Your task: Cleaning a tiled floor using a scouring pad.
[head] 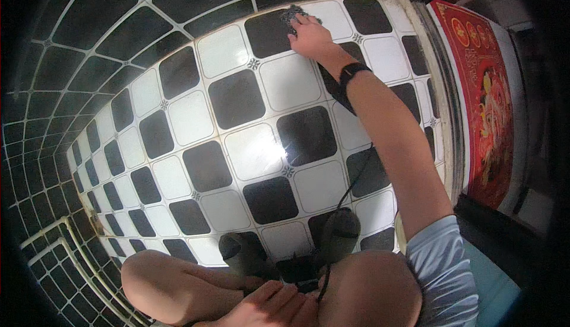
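My right hand (311,35) reaches far forward to the tiled floor (290,84), close to where it meets the wall. Its spread fingers press on a dark, wiry scourer (292,13), probably steel wool, which lies over a black square beside a white one. Part of the scourer is hidden under the palm. A black watch or band (352,75) circles the right wrist. Low in the view, my left hand (271,304) rests between my bent knees with its fingers curled. Whether anything is inside it is hidden. A thin black cord (342,200) hangs close by that hand.
Black wall tiles (120,24) with white grout border the floor ahead and left. Pale pipes (73,255) run along the lower left. At right, a worn door threshold (447,104) separates the floor from a red patterned mat (490,113). My dark footwear (345,229) stands below me.
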Demonstrator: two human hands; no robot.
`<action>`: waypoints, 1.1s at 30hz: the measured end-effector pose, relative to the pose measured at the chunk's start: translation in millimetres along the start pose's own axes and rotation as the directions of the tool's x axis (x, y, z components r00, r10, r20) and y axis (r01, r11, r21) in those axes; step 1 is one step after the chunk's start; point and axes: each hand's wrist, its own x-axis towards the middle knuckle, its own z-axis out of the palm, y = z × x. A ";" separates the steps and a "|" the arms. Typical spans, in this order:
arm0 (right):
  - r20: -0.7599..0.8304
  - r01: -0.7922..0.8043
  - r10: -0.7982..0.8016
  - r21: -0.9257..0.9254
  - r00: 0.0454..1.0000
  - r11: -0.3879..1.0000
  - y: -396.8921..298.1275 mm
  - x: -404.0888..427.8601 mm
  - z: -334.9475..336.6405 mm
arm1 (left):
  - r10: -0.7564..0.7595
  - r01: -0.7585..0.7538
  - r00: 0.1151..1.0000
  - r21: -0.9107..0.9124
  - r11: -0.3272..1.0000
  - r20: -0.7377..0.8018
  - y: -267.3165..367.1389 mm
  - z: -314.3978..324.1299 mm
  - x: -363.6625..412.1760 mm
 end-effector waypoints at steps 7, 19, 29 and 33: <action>-0.128 0.179 -0.169 0.072 0.977 0.981 8.4 -133.8 23.7 | 0.023 -0.015 0.997 -0.117 0.993 0.067 4.2 3.6 0.8; -0.220 -0.016 0.051 0.158 0.974 0.987 -27.1 -242.9 34.3 | 0.141 -0.117 0.980 -0.172 0.978 0.137 11.0 -1.8 2.2; -0.107 0.434 -0.421 0.154 0.901 0.888 -201.4 -241.7 94.7 | 0.104 -0.102 0.980 -0.024 0.995 0.168 21.6 -8.2 3.1; -0.121 0.258 -0.231 0.305 0.965 0.917 -160.0 -232.4 59.0 | 0.102 -0.090 0.989 -0.108 0.990 0.108 25.5 -4.9 -4.3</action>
